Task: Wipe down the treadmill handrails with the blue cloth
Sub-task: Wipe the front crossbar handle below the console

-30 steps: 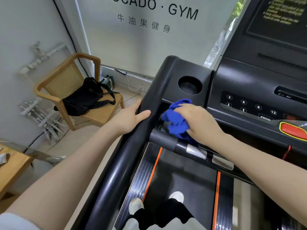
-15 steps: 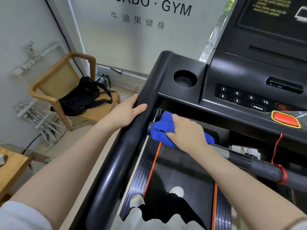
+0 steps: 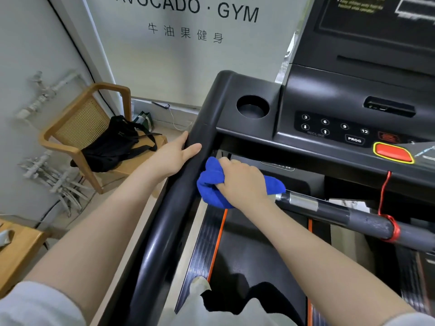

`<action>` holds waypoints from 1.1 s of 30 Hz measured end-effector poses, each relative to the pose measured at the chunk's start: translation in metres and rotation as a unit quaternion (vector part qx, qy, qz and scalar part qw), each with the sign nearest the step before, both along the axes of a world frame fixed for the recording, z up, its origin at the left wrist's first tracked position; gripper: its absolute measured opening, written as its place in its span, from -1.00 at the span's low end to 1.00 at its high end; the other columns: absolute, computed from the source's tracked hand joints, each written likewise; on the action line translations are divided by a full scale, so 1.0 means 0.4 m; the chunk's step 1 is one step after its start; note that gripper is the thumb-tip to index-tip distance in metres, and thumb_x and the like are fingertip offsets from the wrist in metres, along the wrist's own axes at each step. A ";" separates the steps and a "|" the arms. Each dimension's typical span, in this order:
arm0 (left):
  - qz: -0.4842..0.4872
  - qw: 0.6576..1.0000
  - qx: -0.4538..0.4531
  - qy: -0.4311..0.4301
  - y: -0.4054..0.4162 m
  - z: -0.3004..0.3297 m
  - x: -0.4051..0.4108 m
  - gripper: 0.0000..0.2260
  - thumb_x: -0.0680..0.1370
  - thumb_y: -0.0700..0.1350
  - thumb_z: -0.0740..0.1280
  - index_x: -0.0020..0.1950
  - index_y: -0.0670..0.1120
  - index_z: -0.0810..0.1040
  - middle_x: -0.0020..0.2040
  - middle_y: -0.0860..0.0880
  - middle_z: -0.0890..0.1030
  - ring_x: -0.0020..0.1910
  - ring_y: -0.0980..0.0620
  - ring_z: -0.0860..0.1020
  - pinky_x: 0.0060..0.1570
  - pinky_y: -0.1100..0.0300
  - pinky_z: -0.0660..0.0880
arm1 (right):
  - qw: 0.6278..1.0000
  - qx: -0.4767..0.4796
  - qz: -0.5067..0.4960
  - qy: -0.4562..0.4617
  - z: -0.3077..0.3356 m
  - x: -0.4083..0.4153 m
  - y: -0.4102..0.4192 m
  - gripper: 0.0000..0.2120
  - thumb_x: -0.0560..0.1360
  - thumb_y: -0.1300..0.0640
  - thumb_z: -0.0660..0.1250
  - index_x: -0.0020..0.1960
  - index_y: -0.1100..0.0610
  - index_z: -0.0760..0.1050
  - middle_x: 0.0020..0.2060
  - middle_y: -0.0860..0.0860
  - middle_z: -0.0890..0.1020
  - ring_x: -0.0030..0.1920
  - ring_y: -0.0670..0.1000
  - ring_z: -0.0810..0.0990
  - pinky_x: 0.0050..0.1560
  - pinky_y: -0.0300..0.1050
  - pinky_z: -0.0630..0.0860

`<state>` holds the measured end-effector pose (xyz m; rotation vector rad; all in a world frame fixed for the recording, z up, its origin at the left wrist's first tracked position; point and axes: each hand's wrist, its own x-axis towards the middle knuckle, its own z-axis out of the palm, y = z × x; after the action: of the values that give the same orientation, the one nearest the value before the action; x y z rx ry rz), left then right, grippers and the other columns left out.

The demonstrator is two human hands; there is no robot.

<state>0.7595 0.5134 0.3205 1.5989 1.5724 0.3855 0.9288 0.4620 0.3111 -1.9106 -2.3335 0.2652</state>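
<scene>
Left arm: extended forward, bare | left hand (image 3: 175, 156): fingers straight, lying flat along the side handrail (image 3: 164, 220) | Right arm: extended forward | right hand (image 3: 242, 182): fingers curled, gripping the blue cloth (image 3: 211, 184)

The treadmill (image 3: 306, 147) carries it all — on its far cross handrail (image 3: 334, 211) a blue cloth (image 3: 210, 184) is bunched at the left end, under the right hand (image 3: 242, 184); a red cord (image 3: 390, 229) loops round the bar further right. The left hand (image 3: 174, 158) rests on the left side handrail (image 3: 169, 222). On the belt (image 3: 254, 255), near, stands a shoe (image 3: 199, 284).
</scene>
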 end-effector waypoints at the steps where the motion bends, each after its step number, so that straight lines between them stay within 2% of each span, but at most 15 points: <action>1: 0.005 1.000 0.000 0.004 -0.002 0.003 0.002 -0.45 0.53 0.21 0.16 0.47 0.05 0.20 0.36 -0.01 0.46 0.27 -0.06 0.47 0.28 -0.05 0.41 | 1.000 -0.005 0.002 0.015 0.000 0.016 -0.001 -0.90 0.52 0.07 0.09 -0.13 0.08 0.23 -0.25 -0.01 0.44 -0.27 0.08 0.45 -0.27 -0.08 0.26; 4: 0.030 0.999 0.028 0.026 -0.016 0.008 0.024 -0.51 0.58 0.08 0.17 0.48 -0.01 0.19 0.37 -0.08 0.44 0.32 -0.13 0.43 0.32 -0.01 0.35 | 0.999 -0.019 -0.020 0.042 0.006 0.066 -0.020 -0.89 0.49 0.07 0.12 -0.17 0.07 0.23 -0.26 -0.01 0.46 -0.23 0.09 0.50 -0.28 -0.08 0.33; 7: 0.033 0.982 0.131 0.135 -0.044 0.030 0.070 -0.51 0.59 -0.10 0.19 0.49 -0.10 0.14 0.43 -0.16 0.33 0.37 -0.18 0.35 0.30 -0.02 0.33 | 0.994 -0.016 -0.104 0.011 0.010 0.194 -0.061 -0.86 0.48 0.01 0.16 -0.13 0.08 0.35 -0.21 0.01 0.51 -0.17 0.12 0.51 -0.25 -0.10 0.33; 10: -0.021 0.942 0.262 0.207 -0.087 0.052 0.124 -0.52 0.54 -0.24 0.23 0.46 -0.12 0.26 0.48 -0.14 0.25 0.46 -0.12 0.22 0.41 -0.02 0.21 | 0.970 -0.077 -0.232 0.010 0.028 0.346 -0.093 -0.83 0.47 -0.01 0.18 -0.07 0.04 0.49 -0.10 0.05 0.60 -0.19 0.14 0.44 -0.20 -0.11 0.33; 12: -0.091 0.935 0.265 0.216 -0.121 0.053 0.159 -0.56 0.54 -0.28 0.21 0.43 -0.12 0.32 0.47 -0.09 0.29 0.47 -0.07 0.19 0.44 0.05 0.14 | 0.959 -0.106 -0.264 0.012 0.030 0.377 -0.095 -0.76 0.47 -0.03 0.16 -0.01 0.05 0.52 -0.01 0.09 0.62 -0.12 0.17 0.49 -0.15 -0.10 0.37; 15: -0.137 0.940 0.228 0.216 -0.177 0.044 0.202 -0.55 0.51 -0.31 0.19 0.40 -0.10 0.36 0.42 -0.06 0.37 0.43 -0.04 0.27 0.39 0.06 0.23 | 0.978 -0.086 -0.191 0.001 0.020 0.301 -0.094 -0.66 0.49 -0.05 0.14 0.18 0.09 0.40 0.07 0.12 0.59 0.07 0.21 0.55 -0.06 -0.03 0.40; 18: -0.103 0.955 0.207 0.186 -0.223 0.030 0.233 -0.51 0.45 -0.34 0.20 0.39 -0.14 0.36 0.39 -0.09 0.40 0.37 -0.10 0.34 0.33 0.06 0.28 | 0.997 -0.016 -0.064 0.044 0.000 0.190 -0.111 -0.63 0.44 -0.04 0.23 0.16 0.12 0.29 -0.03 0.10 0.57 -0.03 0.20 0.55 -0.17 -0.02 0.32; 21: -0.092 0.959 0.209 0.169 -0.258 0.012 0.281 -0.47 0.42 -0.35 0.22 0.40 -0.17 0.32 0.40 -0.11 0.38 0.36 -0.11 0.34 0.35 0.09 0.24 | 0.998 0.064 0.004 0.006 -0.017 0.202 -0.125 -0.70 0.47 0.01 0.18 0.15 0.11 0.30 0.00 0.08 0.52 -0.07 0.18 0.53 -0.19 -0.03 0.29; 24: -0.090 0.950 0.228 0.194 -0.289 -0.023 0.321 -0.47 0.43 -0.31 0.24 0.41 -0.20 0.29 0.38 -0.15 0.39 0.34 -0.16 0.36 0.33 0.04 0.27 | 0.996 0.088 -0.014 -0.019 -0.031 0.323 -0.156 -0.70 0.47 0.05 0.16 0.17 0.12 0.30 0.00 0.10 0.52 -0.06 0.19 0.52 -0.19 -0.01 0.26; 28: -0.072 0.926 0.253 0.271 -0.318 -0.072 0.356 -0.45 0.39 -0.31 0.28 0.38 -0.17 0.31 0.36 -0.13 0.35 0.30 -0.16 0.38 0.18 -0.04 0.45 | 0.987 0.144 -0.052 -0.042 -0.035 0.499 -0.232 -0.76 0.41 0.05 0.26 -0.01 0.18 0.40 -0.17 0.15 0.57 -0.18 0.23 0.56 -0.26 -0.02 0.30; 31: -0.034 0.929 0.261 0.262 -0.331 -0.072 0.379 -0.45 0.39 -0.35 0.29 0.37 -0.17 0.30 0.37 -0.12 0.33 0.35 -0.11 0.32 0.23 0.05 0.41 | 0.983 0.150 -0.085 -0.070 -0.039 0.554 -0.253 -0.76 0.40 0.06 0.29 -0.05 0.22 0.44 -0.21 0.17 0.58 -0.20 0.23 0.57 -0.28 -0.05 0.26; 33: -0.015 0.929 0.259 0.263 -0.337 -0.067 0.387 -0.43 0.42 -0.37 0.29 0.41 -0.17 0.27 0.42 -0.12 0.29 0.41 -0.09 0.26 0.29 0.08 0.35 | 0.974 0.162 -0.142 -0.068 -0.043 0.538 -0.252 -0.80 0.37 0.12 0.32 -0.10 0.23 0.45 -0.28 0.16 0.58 -0.27 0.22 0.56 -0.31 -0.07 0.24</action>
<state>0.9143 0.3785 0.2938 2.2714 1.9451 0.3975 1.1441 0.3613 0.2940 -2.1051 -1.9847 -0.2636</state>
